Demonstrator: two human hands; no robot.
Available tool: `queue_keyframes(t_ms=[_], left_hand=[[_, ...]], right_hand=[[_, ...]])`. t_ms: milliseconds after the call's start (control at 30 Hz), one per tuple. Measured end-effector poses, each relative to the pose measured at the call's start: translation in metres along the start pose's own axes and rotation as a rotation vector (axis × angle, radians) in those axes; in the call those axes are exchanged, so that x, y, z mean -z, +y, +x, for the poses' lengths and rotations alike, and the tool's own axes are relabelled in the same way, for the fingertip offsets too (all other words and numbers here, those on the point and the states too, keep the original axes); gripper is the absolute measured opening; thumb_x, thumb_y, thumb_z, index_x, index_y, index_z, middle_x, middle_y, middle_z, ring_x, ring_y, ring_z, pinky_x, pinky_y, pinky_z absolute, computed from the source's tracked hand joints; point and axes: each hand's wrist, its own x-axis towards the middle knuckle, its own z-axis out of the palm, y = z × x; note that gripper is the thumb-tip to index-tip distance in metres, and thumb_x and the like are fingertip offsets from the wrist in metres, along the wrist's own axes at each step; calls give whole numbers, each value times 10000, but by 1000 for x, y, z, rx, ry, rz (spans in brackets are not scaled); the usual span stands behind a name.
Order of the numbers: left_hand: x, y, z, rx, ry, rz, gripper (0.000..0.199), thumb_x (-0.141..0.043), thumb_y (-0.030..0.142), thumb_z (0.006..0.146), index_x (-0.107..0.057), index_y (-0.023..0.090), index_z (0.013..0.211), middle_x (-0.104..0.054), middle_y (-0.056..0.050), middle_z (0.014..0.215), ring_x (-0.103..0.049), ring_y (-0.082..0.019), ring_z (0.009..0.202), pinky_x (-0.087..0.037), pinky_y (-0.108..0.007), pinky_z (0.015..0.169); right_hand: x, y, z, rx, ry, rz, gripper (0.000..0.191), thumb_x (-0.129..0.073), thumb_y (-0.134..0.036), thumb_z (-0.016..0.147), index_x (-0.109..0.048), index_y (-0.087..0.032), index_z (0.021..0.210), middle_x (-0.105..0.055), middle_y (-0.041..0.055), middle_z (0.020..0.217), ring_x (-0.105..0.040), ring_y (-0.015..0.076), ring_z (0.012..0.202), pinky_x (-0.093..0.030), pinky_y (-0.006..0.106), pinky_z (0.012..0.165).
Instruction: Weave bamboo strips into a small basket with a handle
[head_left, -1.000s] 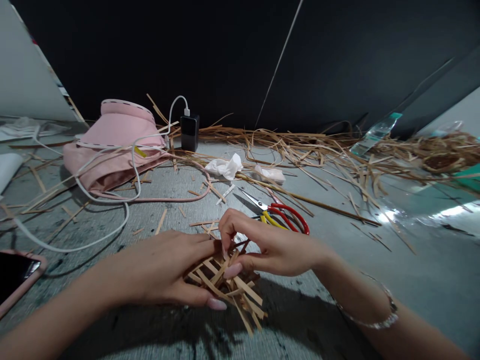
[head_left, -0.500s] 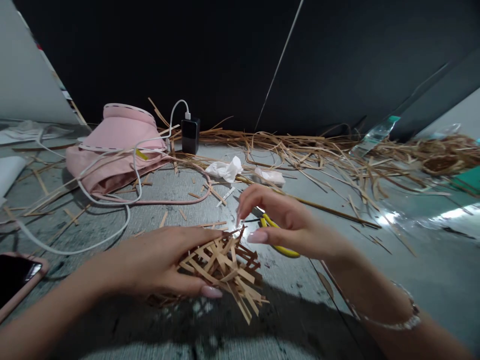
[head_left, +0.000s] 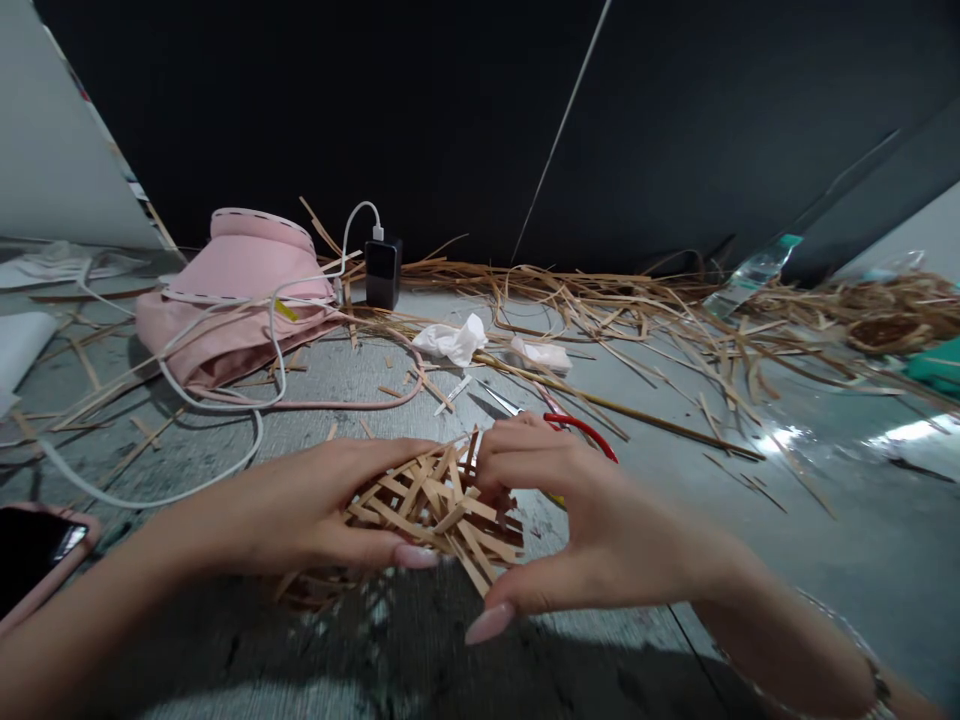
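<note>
My left hand (head_left: 315,510) is closed around the left side of a small woven piece of tan strips (head_left: 427,505), thumb on the near face. Loose strip ends stick out at its right. My right hand (head_left: 562,510) curls its fingers against the far right edge of the weave, while its thumb stands well apart below the strip ends. Just behind the right hand lie a red handle (head_left: 589,432) and a pointed metal blade (head_left: 501,400); a bit of yellow handle (head_left: 556,499) shows beneath the hand.
A pink visor hat (head_left: 247,270), white cable (head_left: 259,440) and black power bank (head_left: 383,272) lie at back left. A phone (head_left: 37,560) is at left. Crumpled tissue (head_left: 454,342), long loose strips (head_left: 570,285) and a plastic bottle (head_left: 754,275) lie towards the dark wall.
My right hand has come down and nearer, from above the tool handles to the right side of the weave. The red handle now shows. My left hand keeps its hold.
</note>
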Motion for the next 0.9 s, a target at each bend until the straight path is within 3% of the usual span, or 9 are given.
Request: queue_keyframes(t_ms=[400, 600, 800, 900], left_hand=[[-2, -10, 3, 42, 5, -48, 590, -575, 501, 857, -362, 356, 1388, -565, 33, 1312, -540, -187, 1154, -430, -264, 942], [-2, -9, 4, 109, -13, -88, 573, -551, 538, 856, -397, 336, 1369, -576, 24, 1286, -532, -206, 1157, -432, -287, 951], [-3, -7, 5, 160, -44, -129, 485, -519, 567, 857, -495, 293, 1256, -605, -4, 1232, -542, -242, 1135, -443, -321, 931], [-4, -10, 1, 221, -66, -107, 546, -493, 581, 863, -397, 297, 1319, -596, -25, 1251, -555, -250, 1127, -454, -328, 906]], right_hand=[[-10, 0, -1, -26, 60, -147, 257, -775, -271, 686, -546, -161, 718, -492, -41, 729, -468, 115, 733, -315, 288, 727], [-15, 8, 1, -15, 94, -126, 281, -775, -326, 718, -551, -157, 745, -494, -42, 729, -472, 107, 720, -329, 277, 726], [-19, 13, 0, -16, 102, -169, 231, -745, -290, 747, -560, -153, 747, -524, -29, 747, -490, 113, 750, -337, 286, 768], [-20, 13, 1, -20, 98, -181, 230, -730, -277, 749, -534, -163, 715, -515, -33, 732, -482, 112, 734, -344, 286, 769]])
